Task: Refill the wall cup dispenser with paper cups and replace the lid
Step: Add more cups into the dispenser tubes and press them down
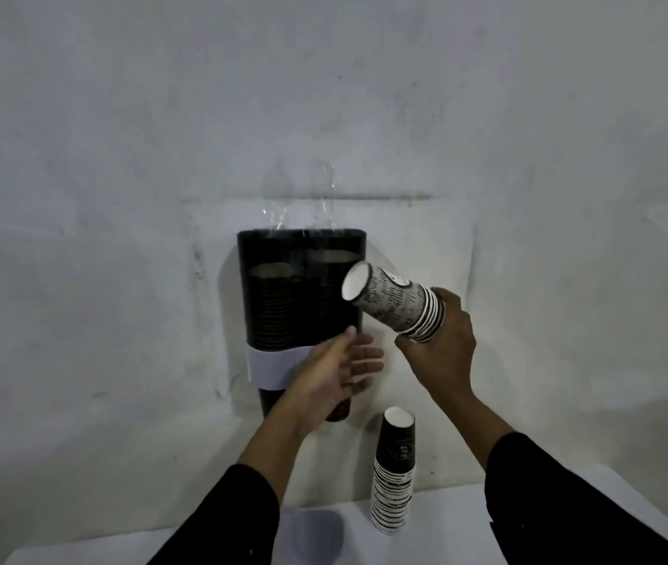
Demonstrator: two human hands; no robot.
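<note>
— Your dark sleeves fill the bottom edge, over a white table. What stands on it?

— One stack of paper cups, upside down, near a rough white wall.

— And your hands?

— Your right hand is clamped round a short nested stack, tilted beside the black wall dispenser. Your left hand is spread, fingers apart, against the dispenser's white band.

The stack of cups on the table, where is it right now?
In the head view the stack of cups stands upside down on the white table, low and right of centre, below the right hand and right of the wall dispenser.
</note>
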